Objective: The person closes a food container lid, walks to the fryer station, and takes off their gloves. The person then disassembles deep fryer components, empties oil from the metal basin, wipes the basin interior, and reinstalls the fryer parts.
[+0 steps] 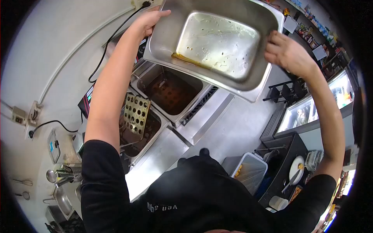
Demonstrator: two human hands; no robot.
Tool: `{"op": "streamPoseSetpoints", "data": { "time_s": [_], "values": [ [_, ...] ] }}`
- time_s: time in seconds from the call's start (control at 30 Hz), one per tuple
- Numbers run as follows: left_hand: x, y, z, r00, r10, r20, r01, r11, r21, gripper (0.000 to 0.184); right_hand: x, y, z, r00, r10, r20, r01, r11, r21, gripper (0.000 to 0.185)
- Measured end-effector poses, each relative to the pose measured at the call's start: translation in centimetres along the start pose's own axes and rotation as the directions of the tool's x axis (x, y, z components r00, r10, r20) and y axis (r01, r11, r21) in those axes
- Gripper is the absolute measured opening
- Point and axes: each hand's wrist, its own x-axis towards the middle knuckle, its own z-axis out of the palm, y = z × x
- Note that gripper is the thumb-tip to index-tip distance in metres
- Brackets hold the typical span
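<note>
A deep rectangular stainless steel pan [217, 42] is raised and tilted at the top of the view, its inside facing me. Droplets cover its bottom, and a streak of brownish-yellow oil [190, 61] lies along the near inner edge. My left hand [149, 21] grips the pan's left rim, thumb on top and fingers beneath. At the right side, my right hand [287, 52] has its fingers curled over the rim against the inner wall, slightly blurred. Below the pan are two fryer wells with dark liquid; a perforated metal plate [136, 112] stands tilted at the left well [155, 141].
Behind the left well is the other fryer well [171, 91]. A black cord [112, 39] runs along the left wall. Utensils [64, 174] stand at lower left. To the right are a bin [252, 171], a plate with a knife [297, 171] and a lit display fridge [311, 108].
</note>
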Motion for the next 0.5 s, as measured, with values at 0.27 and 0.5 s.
{"op": "streamPoseSetpoints", "data": {
  "time_s": [0.27, 0.5],
  "values": [
    [7.2, -2.3, 1.5, 0.796, 0.181, -0.577, -0.37, 0.9, -0.229, 0.035, 0.8, 8.6, 3.1, 0.618, 0.722, -0.313, -0.576, 0.686, 0.444, 0.053],
    [10.0, -7.4, 7.4, 0.518, 0.293, -0.803, -0.655, 0.74, -0.152, 0.016, 3.0, 12.9, 20.6, 0.358, 0.909, 0.215, -0.291, -0.11, 0.95, 0.045]
  ]
}}
